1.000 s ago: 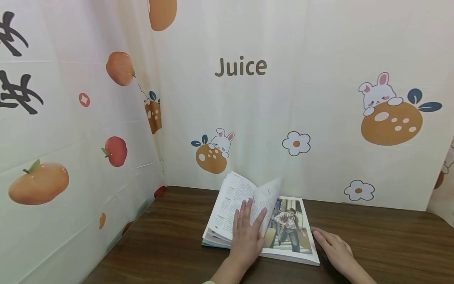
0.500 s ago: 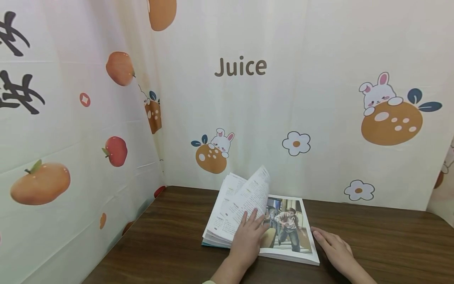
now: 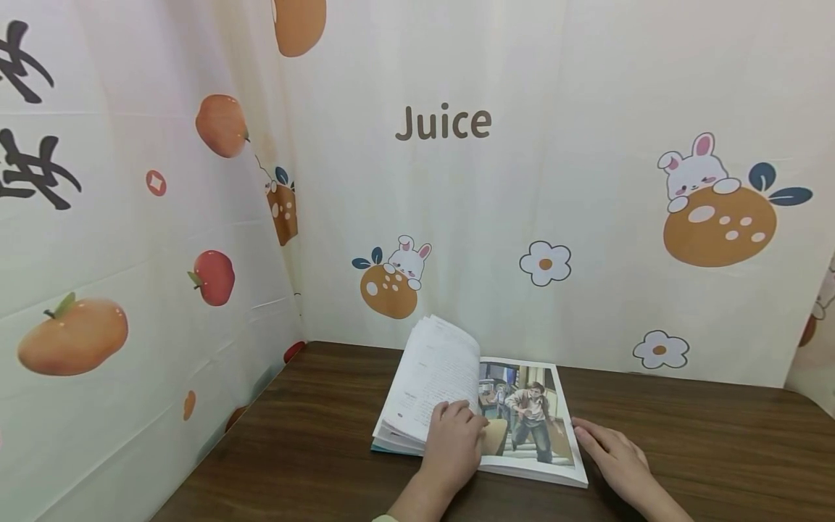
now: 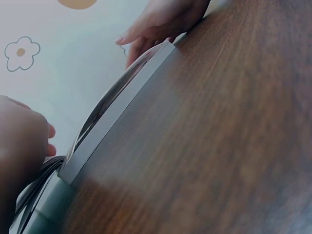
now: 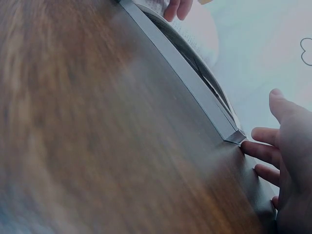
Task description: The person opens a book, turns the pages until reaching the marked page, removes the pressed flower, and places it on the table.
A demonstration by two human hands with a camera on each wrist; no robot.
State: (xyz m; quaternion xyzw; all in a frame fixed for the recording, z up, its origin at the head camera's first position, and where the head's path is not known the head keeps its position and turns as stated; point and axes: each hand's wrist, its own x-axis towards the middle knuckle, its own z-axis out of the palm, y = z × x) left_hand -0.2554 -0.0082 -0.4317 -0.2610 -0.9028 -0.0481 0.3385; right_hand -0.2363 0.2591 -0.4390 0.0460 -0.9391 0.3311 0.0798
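An open book [image 3: 440,362] lies on the dark wooden table, its left pages bulging up in a curve. A full-page picture [image 3: 533,420] of a running figure fills the right page. My left hand [image 3: 452,444] rests low on the left page by the gutter, its fingers loosely bent over the print. Beside the book's right edge, my right hand [image 3: 616,457] lies with its fingertips at that edge. In the right wrist view, the relaxed fingers of the right hand [image 5: 295,151] spread at the corner of the page block [image 5: 183,73].
The wooden table [image 3: 306,435] extends around the book. Behind it hangs a pale curtain [image 3: 470,210] printed with rabbits, fruit, flowers and the word "Juice". Another printed curtain [image 3: 130,254] closes off the left side.
A raised leaf has swung over from right to left and now lies on the left pages. My left hand's fingers have drawn down and bent; the right hand stays in place.
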